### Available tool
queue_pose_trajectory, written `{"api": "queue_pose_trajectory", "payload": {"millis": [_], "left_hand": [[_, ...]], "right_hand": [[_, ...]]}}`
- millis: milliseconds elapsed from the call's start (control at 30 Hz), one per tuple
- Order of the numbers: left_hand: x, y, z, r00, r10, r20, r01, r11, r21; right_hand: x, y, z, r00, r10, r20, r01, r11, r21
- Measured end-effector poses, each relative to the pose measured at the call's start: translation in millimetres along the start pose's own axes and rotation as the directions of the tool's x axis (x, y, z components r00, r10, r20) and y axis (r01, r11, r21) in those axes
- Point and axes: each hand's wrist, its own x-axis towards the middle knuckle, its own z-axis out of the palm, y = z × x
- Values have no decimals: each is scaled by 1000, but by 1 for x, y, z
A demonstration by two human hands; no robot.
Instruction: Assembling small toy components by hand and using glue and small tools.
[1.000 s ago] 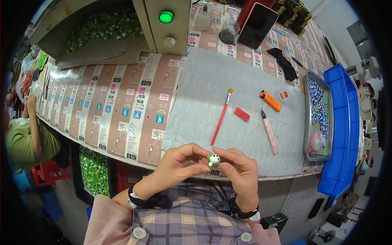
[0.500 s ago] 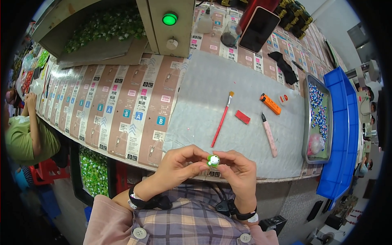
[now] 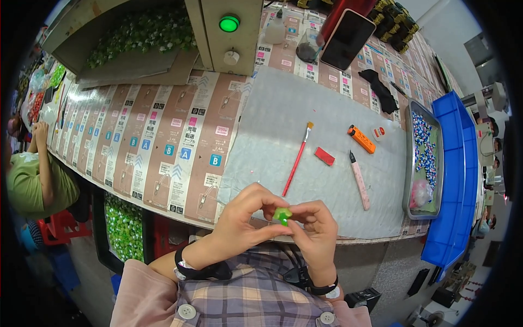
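A small glossy green figurine [image 3: 282, 215] is pinched between the fingertips of both hands, just over the table's near edge. My left hand [image 3: 246, 214] grips it from the left with thumb and curled fingers. From the other side my right hand [image 3: 316, 224] closes on it with thumb and forefinger. Its green side faces up, and the fingers cover part of it. Beyond the hands, a red-handled paintbrush [image 3: 296, 163] lies on a grey sheet [image 3: 267, 125]. To its right are a red block [image 3: 324, 156], a pink pen-shaped knife [image 3: 359, 181] and an orange-cased tool [image 3: 361, 139].
A metal tray [image 3: 408, 174] of small blue, white and red pieces stands at right, beside a blue bin [image 3: 451, 180]. A phone [image 3: 347, 39] leans at the back. A green-lit machine [image 3: 223, 49] stands back left. Green pieces [image 3: 124, 226] fill a crate below; a person sits at far left.
The figurine has been turned over in my fingers: its white part faced up before, and now its green side does. Both hands still hold it at nearly the same place.
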Motion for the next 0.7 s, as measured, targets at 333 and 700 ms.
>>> {"api": "queue_pose_trajectory", "payload": {"millis": [333,700], "left_hand": [[-2,2,-2,1000,13,25,-15,996,87],[-2,2,-2,997,-25,70,24,1000,16]], "right_hand": [[-5,-2,-7,993,107,48,-113,985,128],[-3,-4,-6,997,66,-31,-65,997,29]]}}
